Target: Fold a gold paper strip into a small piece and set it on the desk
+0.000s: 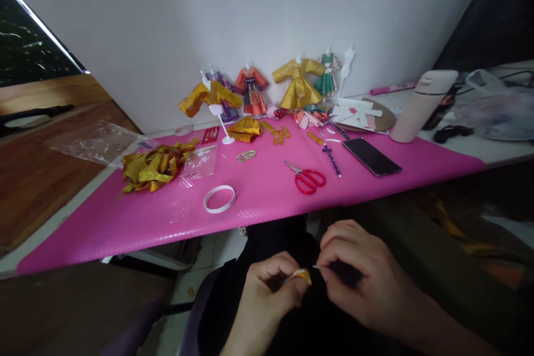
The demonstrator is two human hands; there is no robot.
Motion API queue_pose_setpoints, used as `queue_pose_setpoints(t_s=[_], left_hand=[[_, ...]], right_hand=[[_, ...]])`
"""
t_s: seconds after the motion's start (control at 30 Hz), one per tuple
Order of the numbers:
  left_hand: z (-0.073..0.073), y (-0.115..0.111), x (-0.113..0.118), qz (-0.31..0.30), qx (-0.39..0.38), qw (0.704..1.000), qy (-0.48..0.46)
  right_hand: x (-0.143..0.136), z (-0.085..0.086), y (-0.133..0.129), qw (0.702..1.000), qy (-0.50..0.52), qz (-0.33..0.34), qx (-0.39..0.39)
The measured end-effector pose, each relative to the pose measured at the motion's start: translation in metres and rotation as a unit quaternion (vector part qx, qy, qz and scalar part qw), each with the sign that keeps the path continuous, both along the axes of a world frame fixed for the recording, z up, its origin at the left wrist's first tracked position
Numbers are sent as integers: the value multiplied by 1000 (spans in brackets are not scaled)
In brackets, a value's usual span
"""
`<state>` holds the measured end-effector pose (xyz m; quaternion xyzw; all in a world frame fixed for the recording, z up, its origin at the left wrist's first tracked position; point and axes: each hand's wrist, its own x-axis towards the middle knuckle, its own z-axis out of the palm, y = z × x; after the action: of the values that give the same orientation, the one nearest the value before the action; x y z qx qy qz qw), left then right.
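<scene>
Low in the head view, in front of the table edge, my left hand [271, 289] pinches a small yellow piece [305, 275] with a whitish strip along it. To its right, my right hand [354, 272] is closed in a pinch, a tiny white bit [316, 267] showing at the fingertips. A small gap separates the two hands. Beyond them, red-handled scissors [307, 179] lie on the pink mat [258, 194], with a white tape ring [219, 199] to the left.
Small dress forms wear a yellow dress [298, 86] and other garments along the wall. Yellow scraps [156, 167] are heaped at left. A phone [371, 156], a purple pen [332, 160] and a pale bottle [423, 105] stand or lie at right.
</scene>
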<state>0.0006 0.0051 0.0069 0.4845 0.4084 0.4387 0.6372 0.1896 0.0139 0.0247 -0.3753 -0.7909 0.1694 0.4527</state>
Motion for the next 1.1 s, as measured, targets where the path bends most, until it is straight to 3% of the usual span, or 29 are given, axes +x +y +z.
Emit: queue_pose_setpoints(t_s=[0.17, 0.33, 0.63, 0.73, 0.87, 1.1], left_hand=[[-12, 3, 3, 75, -56, 992, -90], [-21, 3, 10, 116, -110, 976, -151], [-27, 3, 18, 110, -96, 979, -139], [-32, 6, 13, 120, -69, 985, -101], [-36, 8, 2, 180, 7, 983, -29], [-24, 4, -1, 179, 133, 972, 72]], right_hand=[[-5, -1, 3, 981, 103, 83, -144], [-23, -12, 0, 955, 113, 127, -242], [-31, -41, 6, 968, 88, 75, -224], [-26, -42, 11, 967, 91, 53, -231], [-22, -41, 14, 969, 90, 34, -229], [-22, -34, 13, 980, 76, 16, -185]])
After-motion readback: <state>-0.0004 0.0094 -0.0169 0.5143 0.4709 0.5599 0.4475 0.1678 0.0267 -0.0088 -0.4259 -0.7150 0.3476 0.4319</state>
